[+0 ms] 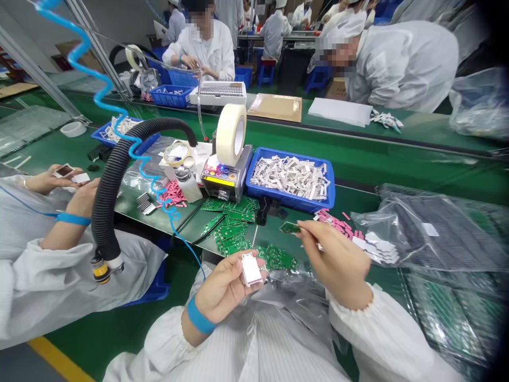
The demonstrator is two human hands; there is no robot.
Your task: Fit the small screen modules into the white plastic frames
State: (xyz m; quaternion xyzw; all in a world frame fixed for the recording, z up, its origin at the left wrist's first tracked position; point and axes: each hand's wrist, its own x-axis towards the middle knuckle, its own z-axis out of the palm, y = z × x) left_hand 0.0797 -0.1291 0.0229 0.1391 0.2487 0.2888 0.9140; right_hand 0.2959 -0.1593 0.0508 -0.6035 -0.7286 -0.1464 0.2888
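- The step in hand appeared to be handling two small parts at once, one in each hand, held close together over the bench but not touching
- The person's left hand (225, 293) was closed around a white rectangular part (252, 269), with the fingers curled behind it and the thumb along its side
- The person's right hand (334, 260) was closed in a pinch on a small green circuit board (289, 227), which stuck out past the fingertips (304, 226)
- Handling the two parts further would call for a steady pinch and careful lining up of their edges
- Loose green circuit boards (234, 228) lay in heaps on the green bench mat (350, 170), just beyond a clear plastic bag (290, 289) under the hands
- Nearby stood a blue tray (330, 185) of white strips and a tape dispenser (226, 178), with pink pieces (342, 225) to the right
- A co-worker's hands (66, 185) held small items at the left, beyond a black corrugated hose (107, 185)
- The white part's underside and any fine detail on the board were hidden or too small to make out, and the right fingers covered part of the board
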